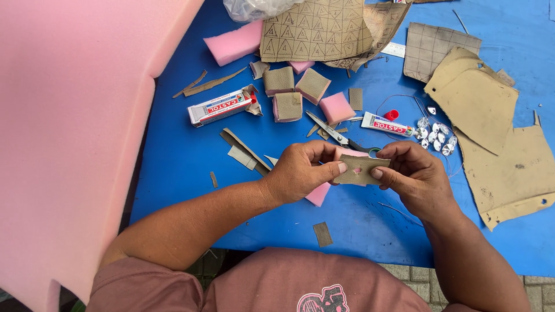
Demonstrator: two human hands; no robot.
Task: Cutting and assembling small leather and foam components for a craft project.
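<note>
I hold a small foam block wrapped in tan fabric [357, 169] up over the blue counter [173, 156], just right of the frame's centre. My left hand [303, 172] has its grip pinching the block's left edge, thumb on top; my right hand [411, 173] pinches the right edge the same way. Held from both sides like this, the cloth stays taut and the face turns up toward me, where a little gap shows pink foam through the fabric.

Below my left hand a bare pink foam piece [318, 195] lies on the counter, partly hidden. Scissors [329, 128] rest just above my hands, close by, and a glue tube [386, 123] with its red cap [392, 114] off lies beside them. The glue box [221, 106] sits to the left of centre. Three finished covered blocks [287, 92] are grouped at upper centre, clear of the scraps. Small shiny gems [435, 137] cluster at the right, and a big pink foam sheet [69, 133] fills the left side.
</note>
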